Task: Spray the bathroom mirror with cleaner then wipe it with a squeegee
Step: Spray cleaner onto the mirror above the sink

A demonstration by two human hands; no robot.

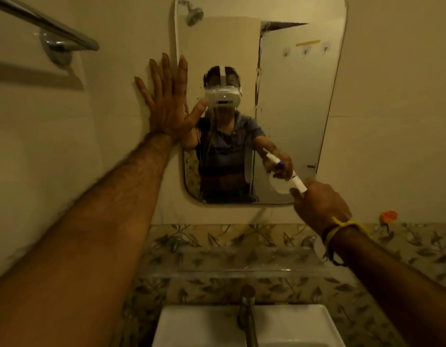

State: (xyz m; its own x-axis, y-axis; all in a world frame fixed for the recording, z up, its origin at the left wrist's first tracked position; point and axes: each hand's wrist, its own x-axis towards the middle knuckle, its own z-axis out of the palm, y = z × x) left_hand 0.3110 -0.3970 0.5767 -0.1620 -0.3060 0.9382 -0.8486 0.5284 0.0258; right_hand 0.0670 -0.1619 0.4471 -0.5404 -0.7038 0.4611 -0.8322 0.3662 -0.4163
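White-bodied spray bottle (299,184) sat gripped in your right hand (319,207), nozzle aimed up-left at the mirror (292,96) from its lower right corner. Your left hand (167,106) lay open, flat across the mirror's left edge. No squeegee showed.

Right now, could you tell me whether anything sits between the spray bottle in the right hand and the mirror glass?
Nothing visible does. The right hand holds the spray bottle at the mirror's lower right corner with open air between. The left hand is pressed flat at the mirror's left edge, away from the nozzle.
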